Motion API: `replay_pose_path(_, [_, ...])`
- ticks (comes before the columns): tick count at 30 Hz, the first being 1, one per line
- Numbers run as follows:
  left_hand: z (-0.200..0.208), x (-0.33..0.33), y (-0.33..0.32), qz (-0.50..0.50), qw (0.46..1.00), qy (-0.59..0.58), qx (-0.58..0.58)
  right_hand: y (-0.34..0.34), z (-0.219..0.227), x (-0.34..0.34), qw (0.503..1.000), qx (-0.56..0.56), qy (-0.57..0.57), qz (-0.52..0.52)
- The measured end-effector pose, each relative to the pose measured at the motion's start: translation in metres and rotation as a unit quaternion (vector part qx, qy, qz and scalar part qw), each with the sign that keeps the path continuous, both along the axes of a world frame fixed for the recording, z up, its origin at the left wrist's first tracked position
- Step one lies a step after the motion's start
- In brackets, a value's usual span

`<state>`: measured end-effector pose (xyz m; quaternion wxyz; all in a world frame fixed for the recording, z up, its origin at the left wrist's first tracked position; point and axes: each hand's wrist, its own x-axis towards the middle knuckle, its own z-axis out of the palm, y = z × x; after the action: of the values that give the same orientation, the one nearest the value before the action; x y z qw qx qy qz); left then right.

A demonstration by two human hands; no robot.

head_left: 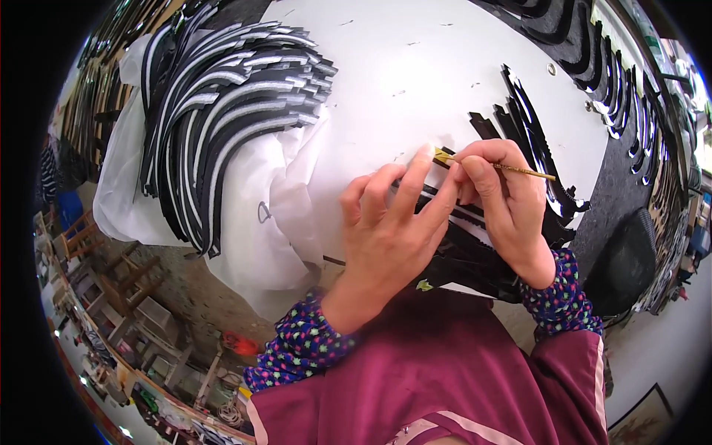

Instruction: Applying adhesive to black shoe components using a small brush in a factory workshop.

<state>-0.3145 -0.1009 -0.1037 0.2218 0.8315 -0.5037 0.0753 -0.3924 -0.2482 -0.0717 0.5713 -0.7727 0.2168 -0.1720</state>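
My right hand (508, 196) pinches a thin gold-coloured stick (523, 171) with a yellow end, between thumb and fingers. That yellow end sits at the tip of a black strip (448, 153). My left hand (397, 222) holds this strip with its thumb and fingers around the end. The hands almost touch, and they hide much of the strip. Under and beside them lie several loose black curved strips (475, 259). More black strips (530, 126) fan out past my right hand.
A large stack of black curved strips with pale bands (245, 96) rests on white sheeting (256, 215) at the left of the white table (393, 67). Dark curved pieces (608, 74) line the far right. Wooden stools (130, 282) stand on the floor at left.
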Motion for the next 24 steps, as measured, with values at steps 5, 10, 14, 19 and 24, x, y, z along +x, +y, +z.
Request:
replay_pose_path(5, [0.0018,-0.0003,-0.0007,0.000,1.000,0.009,-0.005,-0.0011,-0.0039,0.0039,0.986,-0.164,-0.006,0.028])
replay_pose_path(10, [0.0007,-0.0009,-0.0006,0.001,1.000,0.011,-0.011,-0.0053,-0.0048,0.0070,0.982,-0.183,-0.022,0.051])
replay_pose_path(14, [-0.0004,-0.0015,-0.0013,0.009,1.000,0.017,-0.016,0.0023,-0.0088,0.0069,0.978,-0.207,-0.032,0.013])
replay_pose_path(19, [0.0004,-0.0011,-0.0001,0.002,1.000,0.018,-0.011,-0.0019,-0.0049,0.0078,0.983,-0.179,-0.021,0.036])
replay_pose_path(24, [-0.0008,-0.0024,-0.0015,0.011,1.000,0.012,-0.011,-0.0001,-0.0073,0.0077,0.982,-0.184,-0.037,0.018])
